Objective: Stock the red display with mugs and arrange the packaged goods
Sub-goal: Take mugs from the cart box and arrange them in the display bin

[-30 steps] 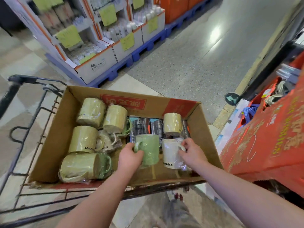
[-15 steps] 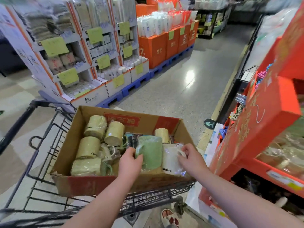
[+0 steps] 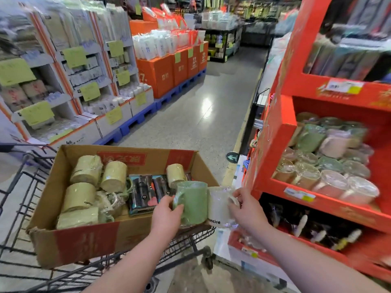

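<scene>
The left hand [image 3: 167, 214] grips the green mug [image 3: 193, 203] by its handle; the right hand [image 3: 245, 210] holds the wrapped white mug [image 3: 218, 206] beside it; both are above the cardboard box's [image 3: 84, 242] near-right corner; the red display [image 3: 330, 208], with mugs shelved, stands right of the hands.

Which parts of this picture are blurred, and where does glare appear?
Head view: motion blur smears the red cardboard display and the plastic-wrapped mugs on its shelf; head view: the green ceramic mug in the left hand and white wrapped mug in the right hand look sharper; head view: glare spot on the polished grey floor.
</scene>
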A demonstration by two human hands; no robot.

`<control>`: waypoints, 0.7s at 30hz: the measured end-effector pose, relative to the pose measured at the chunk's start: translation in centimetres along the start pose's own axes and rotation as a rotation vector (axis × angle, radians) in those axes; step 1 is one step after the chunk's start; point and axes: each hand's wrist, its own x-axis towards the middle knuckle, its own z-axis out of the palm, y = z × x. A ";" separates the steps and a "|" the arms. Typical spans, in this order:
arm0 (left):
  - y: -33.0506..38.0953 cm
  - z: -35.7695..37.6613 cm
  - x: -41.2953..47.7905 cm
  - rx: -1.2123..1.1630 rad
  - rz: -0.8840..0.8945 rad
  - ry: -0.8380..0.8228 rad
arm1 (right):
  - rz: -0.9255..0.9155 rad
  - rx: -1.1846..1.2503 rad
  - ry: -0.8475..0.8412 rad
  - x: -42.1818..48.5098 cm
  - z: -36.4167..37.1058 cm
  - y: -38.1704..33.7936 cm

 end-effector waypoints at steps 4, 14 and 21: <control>1.3 2.1 -1.0 0.017 0.034 -0.036 | 0.039 0.005 0.048 -1.4 -2.2 2.0; 7.6 13.3 -6.1 0.049 0.132 -0.218 | 0.164 0.033 0.186 -6.0 -12.3 11.2; 12.4 21.8 -10.9 0.069 0.196 -0.283 | 0.230 0.031 0.244 -8.8 -19.7 18.4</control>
